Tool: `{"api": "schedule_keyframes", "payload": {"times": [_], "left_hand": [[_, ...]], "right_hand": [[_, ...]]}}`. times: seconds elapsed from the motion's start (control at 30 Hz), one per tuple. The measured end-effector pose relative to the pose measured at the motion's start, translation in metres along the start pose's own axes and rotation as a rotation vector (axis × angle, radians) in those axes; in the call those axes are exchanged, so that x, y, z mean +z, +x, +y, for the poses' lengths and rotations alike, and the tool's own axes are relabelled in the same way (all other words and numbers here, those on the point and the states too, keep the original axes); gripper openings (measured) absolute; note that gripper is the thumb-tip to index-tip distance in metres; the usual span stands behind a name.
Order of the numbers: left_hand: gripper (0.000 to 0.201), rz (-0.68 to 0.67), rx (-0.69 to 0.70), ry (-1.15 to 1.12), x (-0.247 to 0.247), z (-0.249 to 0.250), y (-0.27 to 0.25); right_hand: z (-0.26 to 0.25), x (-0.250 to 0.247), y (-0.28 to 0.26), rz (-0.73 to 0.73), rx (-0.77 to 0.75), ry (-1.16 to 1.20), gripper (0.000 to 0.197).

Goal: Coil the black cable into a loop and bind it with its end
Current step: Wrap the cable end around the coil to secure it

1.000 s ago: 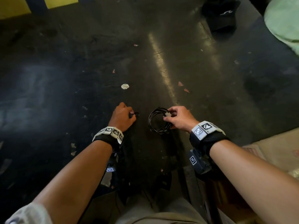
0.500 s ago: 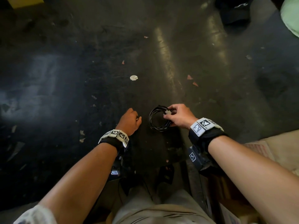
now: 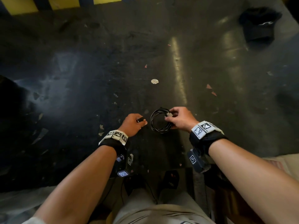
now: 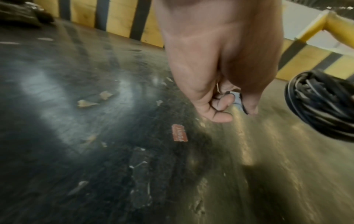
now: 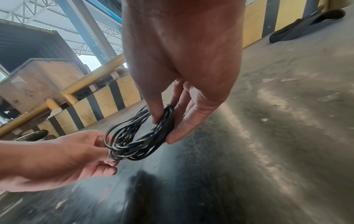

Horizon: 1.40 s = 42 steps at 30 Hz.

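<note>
1. Floor point(image 3: 80, 78): dark, scuffed concrete under both hands, with glare streaks beyond the right hand; paper scraps lie scattered ahead of the left hand.
2. Yellow-and-black barrier point(image 4: 118, 19): runs along the far edge of the floor, well beyond the fingertips of both hands.
3. Black cap point(image 3: 260, 25): lies on the floor far ahead and to the outside of the right hand, well apart from it.
4. Right hand point(image 3: 181, 118): thumb and fingers curled round one side of the coil, pinching the turns together above the floor.
5. Left hand point(image 3: 132, 123): just beside the coil's free side, fingers curled in, pinching a short dark cable end point(image 3: 141, 119).
6. Black cable point(image 3: 159, 121): already wound in a many-turn loop, between the two hands, hanging from the right-hand grip.
7. Pale disc point(image 3: 154, 81): on the floor ahead of both hands.
8. Hard to tell: how the pinched end joins the coil; left wrist view is blurred there.
</note>
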<state>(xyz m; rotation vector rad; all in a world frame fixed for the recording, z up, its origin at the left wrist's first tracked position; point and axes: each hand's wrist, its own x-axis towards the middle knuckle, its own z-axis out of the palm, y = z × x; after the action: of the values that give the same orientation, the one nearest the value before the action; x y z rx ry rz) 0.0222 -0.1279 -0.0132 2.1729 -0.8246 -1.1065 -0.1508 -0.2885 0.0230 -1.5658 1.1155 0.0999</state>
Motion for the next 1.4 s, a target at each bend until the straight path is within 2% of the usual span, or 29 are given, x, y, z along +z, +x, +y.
{"api": "schedule_keyframes", "payload": {"times": [0.17,0.47,0.57,0.6,0.7,0.77,0.93,1.03,1.13,1.23,1.33,1.4], "left_hand": [[0.015,0.022,-0.008,-0.145,-0.023,-0.009,-0.021],[0.011,0.048,0.040,-0.261,-0.067,-0.034,-0.055],[0.041,0.002,-0.002,-0.403,-0.082,-0.045,-0.064],[0.046,-0.005,-0.018,-0.444,-0.086,-0.051,-0.067],[0.033,0.021,-0.060,-0.584,-0.095,-0.059,-0.075],[0.034,0.037,-0.077,-0.652,-0.102,-0.060,-0.082],[0.026,0.060,-0.133,-0.566,-0.120,-0.072,-0.093],[0.029,-0.034,-0.163,-0.492,-0.129,-0.074,-0.102],[0.025,-0.117,-0.195,-0.553,-0.135,-0.073,-0.109],[0.023,-0.150,-0.172,-0.578,-0.141,-0.081,-0.111],[0.024,-0.191,-0.110,-0.472,-0.147,-0.082,-0.117],[0.026,-0.139,-0.100,-0.390,-0.148,-0.081,-0.120]], "right_hand": [[-0.017,0.021,-0.007,-0.012,-0.016,0.028,0.035],[-0.047,0.066,-0.017,-0.029,-0.062,0.017,0.036],[-0.055,0.079,-0.021,-0.022,-0.093,0.019,0.031],[-0.057,0.084,-0.022,-0.013,-0.102,0.016,0.030],[-0.061,0.096,-0.024,0.026,-0.134,-0.018,0.031],[-0.065,0.105,-0.028,0.032,-0.153,-0.012,0.028],[-0.073,0.123,-0.038,0.029,-0.182,0.024,0.032],[-0.076,0.133,-0.047,0.014,-0.229,0.063,0.035],[-0.084,0.139,-0.061,-0.015,-0.262,0.101,0.034],[-0.091,0.143,-0.075,-0.054,-0.295,0.136,0.031],[-0.092,0.145,-0.082,-0.066,-0.317,0.152,0.029],[-0.093,0.145,-0.085,-0.057,-0.314,0.159,0.031]]}}
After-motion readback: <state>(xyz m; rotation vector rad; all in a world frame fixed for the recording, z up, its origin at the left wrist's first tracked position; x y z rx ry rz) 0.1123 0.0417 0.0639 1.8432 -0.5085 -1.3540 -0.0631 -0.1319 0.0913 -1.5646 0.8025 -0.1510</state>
